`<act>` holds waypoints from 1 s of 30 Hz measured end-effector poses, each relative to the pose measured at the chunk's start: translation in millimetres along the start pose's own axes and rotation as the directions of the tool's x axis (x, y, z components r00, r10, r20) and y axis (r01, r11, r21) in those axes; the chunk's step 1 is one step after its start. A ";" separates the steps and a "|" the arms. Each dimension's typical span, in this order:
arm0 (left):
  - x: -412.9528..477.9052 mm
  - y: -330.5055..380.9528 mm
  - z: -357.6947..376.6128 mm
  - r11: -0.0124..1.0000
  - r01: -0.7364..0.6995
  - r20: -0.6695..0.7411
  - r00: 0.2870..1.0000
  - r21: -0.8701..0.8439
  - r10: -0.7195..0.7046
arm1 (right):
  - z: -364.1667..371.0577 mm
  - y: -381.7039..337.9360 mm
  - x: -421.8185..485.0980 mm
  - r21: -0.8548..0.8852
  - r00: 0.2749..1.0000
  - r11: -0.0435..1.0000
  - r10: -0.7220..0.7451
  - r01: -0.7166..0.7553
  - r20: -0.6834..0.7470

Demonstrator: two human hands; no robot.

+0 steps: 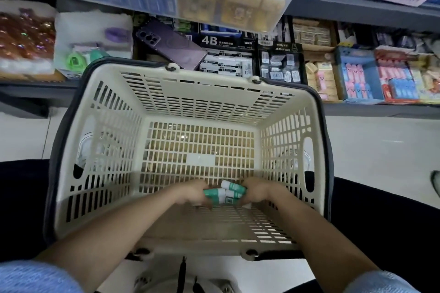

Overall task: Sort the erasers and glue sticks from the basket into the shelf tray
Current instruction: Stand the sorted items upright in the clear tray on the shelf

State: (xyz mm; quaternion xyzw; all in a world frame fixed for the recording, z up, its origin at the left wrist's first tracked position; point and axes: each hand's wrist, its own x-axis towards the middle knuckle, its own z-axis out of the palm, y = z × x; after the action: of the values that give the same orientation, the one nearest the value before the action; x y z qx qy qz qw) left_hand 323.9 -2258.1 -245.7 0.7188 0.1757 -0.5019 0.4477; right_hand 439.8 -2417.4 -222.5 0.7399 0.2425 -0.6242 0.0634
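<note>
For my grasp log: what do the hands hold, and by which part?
Glue sticks: the left hand grips at least one, the right hand several, all by their green bodies.

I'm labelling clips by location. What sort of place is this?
Probably a stationery shop: grey shelves crammed with black boxes of 4B erasers, and a beige slotted plastic shopping basket where the left hand and right hand grip green-and-white glue sticks.

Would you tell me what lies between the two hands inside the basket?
Green-and-white glue sticks, gripped by the left hand and right hand, seen in the head view.
</note>
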 end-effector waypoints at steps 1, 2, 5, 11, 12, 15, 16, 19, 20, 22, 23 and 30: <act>-4.6 -0.3 -3.1 0.998 0.008 -0.013 1.000 -0.069 -0.009 | -1.2 0.0 -3.6 0.041 1.000 0.999 -0.004 0.004 0.001; -11.5 -0.3 -7.0 0.989 0.023 -0.028 0.999 -0.145 -0.027 | -3.2 -1.3 -9.6 0.091 1.000 0.996 -0.010 0.010 -0.005; -30.9 1.0 -21.7 0.808 0.015 -0.056 0.997 -0.589 -0.059 | -14.5 -5.9 -31.3 0.361 0.995 0.931 -0.012 0.047 -0.098; -91.8 30.7 -43.2 0.396 -0.382 -0.433 0.900 -0.835 -0.045 | -45.9 -52.4 -86.6 0.748 0.933 0.568 -0.115 0.343 -0.340; -104.0 37.2 -46.7 0.356 -0.469 -0.514 0.857 -0.808 -0.038 | -49.3 -66.2 -99.6 0.757 0.912 0.514 -0.156 0.402 -0.378; -149.9 55.2 -59.0 0.182 -0.660 -0.673 0.739 -0.729 -0.019 | -55.2 -103.6 -139.4 0.753 0.845 0.386 -0.290 0.533 -0.449; -164.8 58.6 -61.9 0.130 -0.709 -0.714 0.700 -0.693 0.008 | -56.3 -114.0 -151.4 0.752 0.822 0.342 -0.328 0.563 -0.466; -210.1 65.7 -68.6 0.005 -0.827 -0.825 0.560 -0.562 0.078 | -57.3 -143.7 -182.7 0.708 0.754 0.297 -0.419 0.640 -0.506; -221.2 66.1 -70.0 0.017 -0.858 -0.854 0.513 -0.513 0.085 | -56.7 -152.9 -190.4 0.687 0.735 0.299 -0.438 0.662 -0.518; -243.9 68.7 -73.4 0.061 -0.907 -0.900 0.421 -0.416 0.113 | -56.8 -171.0 -206.1 0.643 0.700 0.307 -0.464 0.702 -0.543; -255.1 69.7 -75.5 0.087 -0.925 -0.918 0.379 -0.371 0.119 | -57.9 -179.3 -213.0 0.621 0.686 0.315 -0.472 0.718 -0.553; -306.0 76.8 -115.2 0.333 -0.939 -0.965 0.159 -0.082 0.210 | -83.7 -231.0 -250.0 0.562 0.667 0.361 -0.458 0.744 -0.588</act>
State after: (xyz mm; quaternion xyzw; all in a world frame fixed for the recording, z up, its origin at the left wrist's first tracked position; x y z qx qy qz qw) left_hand 309.9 -2144.6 70.1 0.6223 0.2085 0.2759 0.7022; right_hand 387.6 -2252.1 82.2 0.6394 0.2161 -0.5066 -0.5365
